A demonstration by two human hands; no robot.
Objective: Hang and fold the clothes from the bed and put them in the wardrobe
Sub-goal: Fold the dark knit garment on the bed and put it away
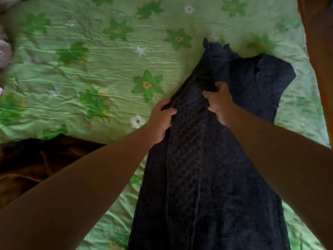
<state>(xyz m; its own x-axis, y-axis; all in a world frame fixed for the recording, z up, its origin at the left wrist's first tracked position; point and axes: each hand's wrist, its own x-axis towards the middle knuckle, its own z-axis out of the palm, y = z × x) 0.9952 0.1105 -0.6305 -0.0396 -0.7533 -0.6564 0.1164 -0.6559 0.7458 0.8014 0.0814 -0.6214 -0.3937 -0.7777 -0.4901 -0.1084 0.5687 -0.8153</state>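
Two bare forearms reach in from the bottom corners, the left forearm from the lower left and the right forearm from the lower right, meeting near the middle of the frame. Between them lies a dark knit, spread lengthwise on the bed from the bottom edge up to right of centre, with a cabled band running along its length. The left hand grips the knit's left edge, its fingers curled round the fabric and its thumb on top. The right hand, just above and to the right, has its fingers curled into a bunch of the knit near the middle. Beyond the hands the knit narrows to a ruffled end, and a wide flap of it lies out toward the right. Under it is a crumpled green sheet printed with flowers. A brown cloth lies heaped at the lower left, partly behind the left forearm. Pale clothes show blurred at the upper left edge. A wooden frame runs down the upper right.
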